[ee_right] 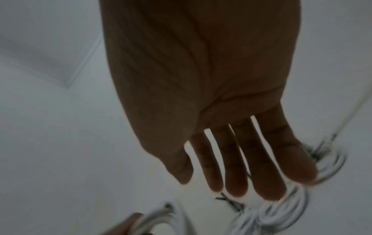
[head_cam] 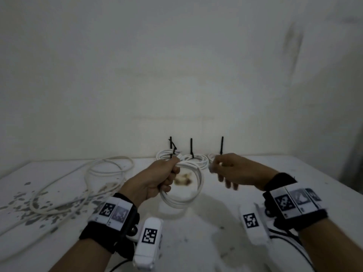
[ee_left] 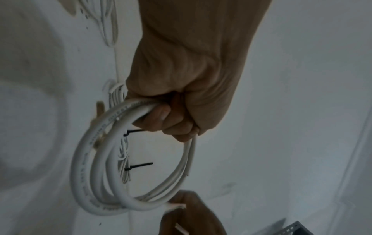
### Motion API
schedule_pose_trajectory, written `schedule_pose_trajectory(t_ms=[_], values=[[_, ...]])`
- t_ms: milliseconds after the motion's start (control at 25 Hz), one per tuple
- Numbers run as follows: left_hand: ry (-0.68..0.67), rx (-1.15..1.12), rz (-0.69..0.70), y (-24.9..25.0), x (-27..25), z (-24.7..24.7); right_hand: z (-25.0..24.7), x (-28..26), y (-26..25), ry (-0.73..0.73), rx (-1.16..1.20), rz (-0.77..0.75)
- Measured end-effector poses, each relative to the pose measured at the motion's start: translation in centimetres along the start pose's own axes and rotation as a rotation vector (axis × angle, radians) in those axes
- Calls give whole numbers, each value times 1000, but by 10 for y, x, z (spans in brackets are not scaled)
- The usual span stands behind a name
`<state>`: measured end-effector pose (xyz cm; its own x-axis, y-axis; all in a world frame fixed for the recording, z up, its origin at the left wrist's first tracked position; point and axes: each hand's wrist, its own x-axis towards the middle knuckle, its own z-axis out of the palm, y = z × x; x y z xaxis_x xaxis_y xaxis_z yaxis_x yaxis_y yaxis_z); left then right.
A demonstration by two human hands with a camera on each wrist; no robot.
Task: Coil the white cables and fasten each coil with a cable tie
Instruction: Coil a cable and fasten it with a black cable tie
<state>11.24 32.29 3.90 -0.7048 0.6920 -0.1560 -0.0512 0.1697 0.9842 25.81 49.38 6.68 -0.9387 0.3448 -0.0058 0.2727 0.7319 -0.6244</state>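
Observation:
My left hand [head_cam: 167,173] grips a coil of white cable [head_cam: 199,183] in its fist and holds it upright above the table [head_cam: 196,232]. The left wrist view shows the fingers [ee_left: 177,120] curled round several turns of the coil [ee_left: 84,159], with a cut cable end [ee_left: 175,207] at the bottom. My right hand [head_cam: 227,169] hovers just right of the coil, blurred. Its fingers [ee_right: 235,174] are straight and spread, holding nothing. Three tied coils [head_cam: 194,160] lie along the wall behind, each with a black cable tie [head_cam: 191,147] sticking up.
A long loose white cable [head_cam: 86,173] sprawls over the table's left half among dark flecks. A brown stain [head_cam: 183,180] marks the table behind the held coil. The wall rises right behind the tied coils. A grey metal piece [ee_left: 292,229] shows at the table's edge.

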Motion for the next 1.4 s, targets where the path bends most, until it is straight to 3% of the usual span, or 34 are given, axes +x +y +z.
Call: schedule_pose_trajectory(t_ms=[80,160,360,600,720,800,960,1120,1240,1400], values=[[-19,30,-21,1,7,23,-14,-20,19,-168,-329,126],[-43,64,-30,2,14,44,-10,-32,27,-290,-508,207],[-119,96,-31,3,24,83,-2,-42,44,-286,-670,283],[-118,94,-29,1,32,114,-12,-54,66,-273,-702,361],[-111,97,-31,-3,36,128,-5,-56,76,-242,-598,338],[-97,104,-29,-6,38,133,-9,-57,78,-139,-477,316],[-60,96,-24,-10,43,127,-27,-61,68,137,-12,224],[-24,78,-21,-14,46,109,-23,-61,38,219,476,53],[0,66,-10,-19,46,88,-8,-45,21,214,534,-39],[49,55,6,-25,42,53,23,-15,7,248,391,-119]])
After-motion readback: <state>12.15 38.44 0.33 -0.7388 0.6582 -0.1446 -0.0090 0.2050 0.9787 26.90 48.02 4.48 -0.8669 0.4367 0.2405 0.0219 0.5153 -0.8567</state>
